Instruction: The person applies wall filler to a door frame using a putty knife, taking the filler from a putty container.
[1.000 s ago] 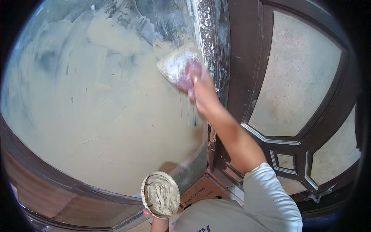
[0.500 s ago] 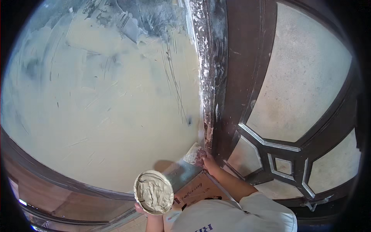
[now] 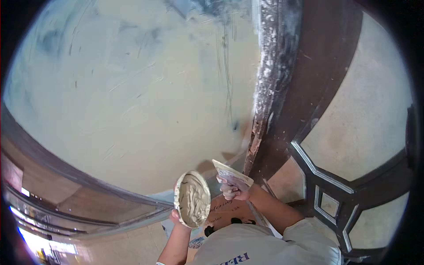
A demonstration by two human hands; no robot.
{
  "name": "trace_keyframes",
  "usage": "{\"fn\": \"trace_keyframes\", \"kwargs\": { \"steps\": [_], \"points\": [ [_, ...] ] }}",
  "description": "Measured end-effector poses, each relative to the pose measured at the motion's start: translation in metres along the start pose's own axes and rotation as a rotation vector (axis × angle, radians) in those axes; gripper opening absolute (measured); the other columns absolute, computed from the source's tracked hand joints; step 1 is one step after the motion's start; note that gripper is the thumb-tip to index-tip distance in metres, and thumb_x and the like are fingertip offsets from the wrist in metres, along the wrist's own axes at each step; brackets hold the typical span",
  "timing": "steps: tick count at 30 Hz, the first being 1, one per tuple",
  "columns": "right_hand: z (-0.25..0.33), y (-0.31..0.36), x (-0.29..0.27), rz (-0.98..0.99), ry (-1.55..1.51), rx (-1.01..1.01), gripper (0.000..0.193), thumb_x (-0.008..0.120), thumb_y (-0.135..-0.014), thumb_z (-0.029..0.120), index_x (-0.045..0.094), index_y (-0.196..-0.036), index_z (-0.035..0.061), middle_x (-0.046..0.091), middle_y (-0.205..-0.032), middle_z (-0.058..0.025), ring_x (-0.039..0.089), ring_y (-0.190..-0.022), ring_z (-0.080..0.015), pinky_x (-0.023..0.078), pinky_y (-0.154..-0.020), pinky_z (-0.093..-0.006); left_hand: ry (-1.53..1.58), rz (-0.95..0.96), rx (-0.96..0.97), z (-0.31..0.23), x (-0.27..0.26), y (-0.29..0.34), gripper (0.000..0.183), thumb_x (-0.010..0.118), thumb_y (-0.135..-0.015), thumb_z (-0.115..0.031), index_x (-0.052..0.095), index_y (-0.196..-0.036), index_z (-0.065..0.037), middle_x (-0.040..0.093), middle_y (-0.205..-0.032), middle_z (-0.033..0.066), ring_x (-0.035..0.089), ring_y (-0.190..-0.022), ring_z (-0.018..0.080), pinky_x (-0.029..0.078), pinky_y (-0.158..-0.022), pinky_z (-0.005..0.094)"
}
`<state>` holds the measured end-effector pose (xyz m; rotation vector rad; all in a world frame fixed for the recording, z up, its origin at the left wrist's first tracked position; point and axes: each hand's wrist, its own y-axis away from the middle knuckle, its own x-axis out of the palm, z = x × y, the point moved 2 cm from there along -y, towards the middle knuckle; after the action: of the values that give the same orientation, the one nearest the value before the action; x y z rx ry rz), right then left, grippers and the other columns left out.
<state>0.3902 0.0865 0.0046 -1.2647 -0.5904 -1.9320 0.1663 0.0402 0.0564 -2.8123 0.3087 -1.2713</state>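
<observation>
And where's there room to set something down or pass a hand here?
Tiled floor shows at lower left, between the wall base and the left forearm: likely the best set-down patch. A hand could probably pass left of the tub, before the smeared wall. It is crowded right of the tub, where spreader and right hand sit close, above the cardboard.

putty [image 3: 193, 201]: beige | wall [image 3: 154, 110]: cream, blue-grey patches | door [image 3: 324, 66]: dark brown

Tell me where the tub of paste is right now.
In the head view, the tub of paste is low, slightly left of centre, in the left grip, just left of the flat scraper in the right grip.
</observation>
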Motion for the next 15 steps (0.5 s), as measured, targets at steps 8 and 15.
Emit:
{"fn": "trace_keyframes", "kwargs": {
  "steps": [8, 15],
  "points": [
    [-0.015, -0.029, 0.006, -0.196, 0.184, 0.033, 0.031, 0.049, -0.103, 0.032, 0.055, -0.122, 0.0081, 0.057, -0.093, 0.0011, 0.055, -0.080, -0.0069, 0.050, -0.070, -0.0258, -0.038, -0.117, 0.004, 0.011, -0.004, -0.001, 0.096, 0.059, -0.074, -0.071, 0.040, -0.145, -0.009, 0.047, -0.142, 0.0152, 0.051, -0.126, 0.0341, 0.047, -0.104, 0.0509],
    [-0.006, -0.032, 0.026, -0.442, 0.500, -0.045, 0.035, 0.051, -0.103, 0.031, 0.055, -0.122, 0.0023, 0.059, -0.109, -0.0016, 0.056, -0.101, -0.0099, 0.048, -0.091, -0.0287, -0.055, -0.132, -0.061, 0.005, -0.024, -0.001, 0.096, 0.059, -0.074, -0.070, 0.040, -0.145, -0.009, 0.047, -0.142, 0.0154, 0.051, -0.126, 0.0339, 0.047, -0.103, 0.0505]
  ]
}}
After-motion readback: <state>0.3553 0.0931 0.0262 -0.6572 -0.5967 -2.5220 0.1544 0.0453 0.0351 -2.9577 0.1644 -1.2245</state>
